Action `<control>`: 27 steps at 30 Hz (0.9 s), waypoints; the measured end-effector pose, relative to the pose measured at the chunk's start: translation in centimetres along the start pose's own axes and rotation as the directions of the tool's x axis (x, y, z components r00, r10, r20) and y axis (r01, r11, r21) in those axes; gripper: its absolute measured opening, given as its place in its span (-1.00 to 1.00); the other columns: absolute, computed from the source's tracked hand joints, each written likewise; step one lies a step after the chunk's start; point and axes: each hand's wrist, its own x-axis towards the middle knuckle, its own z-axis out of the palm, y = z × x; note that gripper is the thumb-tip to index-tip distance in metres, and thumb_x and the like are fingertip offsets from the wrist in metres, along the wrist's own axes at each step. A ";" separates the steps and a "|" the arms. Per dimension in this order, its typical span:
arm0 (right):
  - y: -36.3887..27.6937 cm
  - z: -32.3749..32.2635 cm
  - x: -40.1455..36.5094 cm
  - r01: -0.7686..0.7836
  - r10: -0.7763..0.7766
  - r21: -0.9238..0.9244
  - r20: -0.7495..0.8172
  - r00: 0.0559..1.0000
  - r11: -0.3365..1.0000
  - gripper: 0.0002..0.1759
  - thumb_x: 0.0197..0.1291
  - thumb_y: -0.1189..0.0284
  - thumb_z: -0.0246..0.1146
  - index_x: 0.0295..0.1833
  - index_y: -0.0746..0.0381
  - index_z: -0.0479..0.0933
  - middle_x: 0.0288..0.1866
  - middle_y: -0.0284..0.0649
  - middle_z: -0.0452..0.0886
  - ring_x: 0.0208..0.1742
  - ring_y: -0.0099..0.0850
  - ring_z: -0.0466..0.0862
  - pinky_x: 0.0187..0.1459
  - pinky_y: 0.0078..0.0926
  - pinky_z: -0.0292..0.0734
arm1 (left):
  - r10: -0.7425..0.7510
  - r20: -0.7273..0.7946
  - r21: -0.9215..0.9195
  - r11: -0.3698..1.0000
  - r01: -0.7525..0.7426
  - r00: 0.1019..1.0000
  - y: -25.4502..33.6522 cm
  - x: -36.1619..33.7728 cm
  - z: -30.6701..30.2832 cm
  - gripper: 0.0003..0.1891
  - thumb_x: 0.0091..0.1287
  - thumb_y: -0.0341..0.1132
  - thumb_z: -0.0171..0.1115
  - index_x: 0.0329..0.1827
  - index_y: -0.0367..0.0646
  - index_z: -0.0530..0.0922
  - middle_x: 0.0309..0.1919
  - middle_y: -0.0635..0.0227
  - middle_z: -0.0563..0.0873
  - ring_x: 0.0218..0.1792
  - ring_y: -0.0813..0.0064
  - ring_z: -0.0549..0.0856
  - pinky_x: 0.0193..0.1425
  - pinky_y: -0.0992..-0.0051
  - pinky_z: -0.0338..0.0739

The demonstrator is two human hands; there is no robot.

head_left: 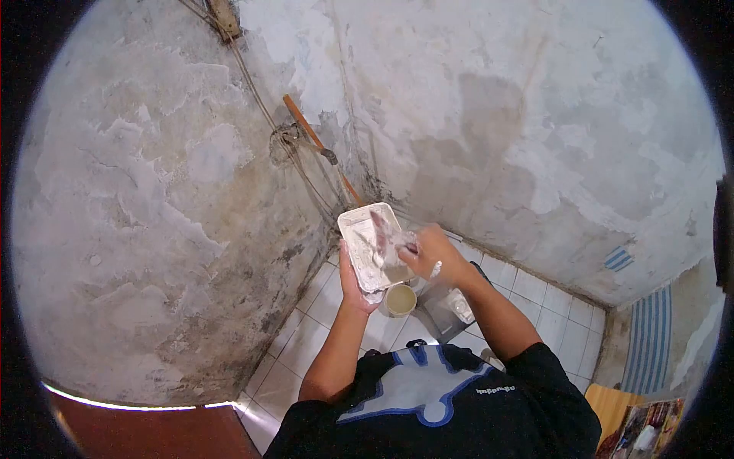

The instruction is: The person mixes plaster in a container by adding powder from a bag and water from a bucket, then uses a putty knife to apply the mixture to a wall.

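Observation:
My left hand [357, 284] holds a shallow white rectangular tray [354, 216] from below and its left side, fingers wrapped under it. White paste [368, 256] is smeared across the inside of the tray. Closed over the tray's right side, my right hand [436, 254] grips a paste-coated putty knife [384, 239], blurred by motion, its blade low over the tray. A white smear marks the side of my right hand.
Below the tray, a small bucket [400, 301] stands on the white tiled floor [380, 334], beside a grey container [440, 312]. Peeling, patchy walls [138, 222] meet in a corner ahead, with an orange pipe [303, 122] and cables. A wooden piece [609, 405] is at lower right.

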 end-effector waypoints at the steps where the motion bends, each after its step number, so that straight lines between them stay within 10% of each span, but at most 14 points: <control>1: 0.3 0.0 0.6 -0.065 0.065 -0.039 -0.017 0.998 0.997 -0.71 0.13 0.33 0.24 -0.36 0.41 0.56 -0.41 0.21 0.58 -0.33 0.18 0.60 -0.18 0.01 0.49 | 0.002 -0.001 -0.003 1.000 -0.002 1.000 -0.2 0.1 -0.2 -0.29 0.47 0.28 -0.12 0.51 0.01 0.29 0.36 0.23 0.50 0.30 0.18 0.55 0.36 0.07 0.48; 27: -0.1 2.5 1.9 -0.015 0.029 0.116 -0.122 0.992 0.993 -0.75 0.15 0.37 0.24 -0.31 0.40 0.57 -0.43 0.20 0.58 -0.36 0.18 0.60 -0.26 -0.04 0.49 | 0.080 -0.043 0.049 0.996 -0.078 0.996 1.8 0.6 0.4 -0.32 0.49 0.24 -0.09 0.49 -0.04 0.32 0.34 0.28 0.53 0.28 0.23 0.56 0.38 0.15 0.46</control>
